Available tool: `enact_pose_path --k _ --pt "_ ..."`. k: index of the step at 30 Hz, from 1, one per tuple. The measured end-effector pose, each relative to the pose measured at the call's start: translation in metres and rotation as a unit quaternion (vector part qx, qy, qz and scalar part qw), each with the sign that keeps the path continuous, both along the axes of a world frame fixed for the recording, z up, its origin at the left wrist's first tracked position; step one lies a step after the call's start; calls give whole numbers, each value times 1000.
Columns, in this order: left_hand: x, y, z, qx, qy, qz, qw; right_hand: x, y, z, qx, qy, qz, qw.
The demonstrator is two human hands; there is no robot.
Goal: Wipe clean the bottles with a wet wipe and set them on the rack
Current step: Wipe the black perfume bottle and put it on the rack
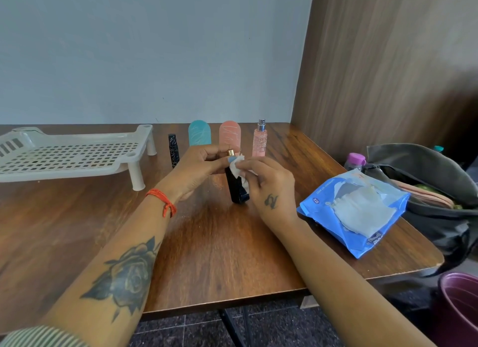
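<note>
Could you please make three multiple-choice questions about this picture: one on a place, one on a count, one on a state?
1. Where does the white rack stand?
A. at the table's left
B. beside the blue wipe pack
C. on the floor

2. How many bottles stand in the row behind the hands?
A. two
B. four
C. six

3. What is on the rack?
A. one bottle
B. all bottles
C. nothing

Answers:
1 A, it stands at the left, far from the wipe pack.
2 B, the small black bottle, teal bottle, coral bottle and pink spray bottle.
3 C, its grid is bare; the left hand and right hand wipe a black bottle.
</note>
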State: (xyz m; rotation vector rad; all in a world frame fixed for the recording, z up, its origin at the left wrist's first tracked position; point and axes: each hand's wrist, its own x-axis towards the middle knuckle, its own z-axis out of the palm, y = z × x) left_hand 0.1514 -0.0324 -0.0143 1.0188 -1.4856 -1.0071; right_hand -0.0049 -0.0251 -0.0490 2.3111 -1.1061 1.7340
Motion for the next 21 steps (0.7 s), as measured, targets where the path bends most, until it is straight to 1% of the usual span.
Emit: enact_pose_path --k 2,4,5,7,9,10,12,15,17,19,21 --pt "0 -1 0 3 1 6 1000 -2 -1 1 22 -22 -22 999" --pt "-1 0 0 4 -2 4 1000 -3 0 2 17 -33 -44 998" --pt "-1 0 0 1 -2 -1 1000 -3 1 2 4 -27 -47 999" --pt "-2 1 0 -2 4 -5 1000 -1 5 2 -22 12 -28 999" --pt "-1 1 0 -3 6 -4 1000 1 7 2 -26 45 -9 999" --pt "-1 1 0 -3 4 -3 1000 2 6 3 -18 43 -2 999" --pt "-1 1 1 -5 -2 -5 1000 0 2 2 8 18 -3 1000" --pt "-2 1 1 -5 -5 -1 1000 -3 -4 3 50 -27 -44 997" --pt "-2 1 1 -4 -9 1 1000 -2 -2 4 42 -62 -49 996" --pt "-1 1 1 -2 -6 -1 1000 0 2 4 9 -43 -23 999" --pt "-1 1 1 -3 -5 1 1000 0 6 0 -7 16 4 1000"
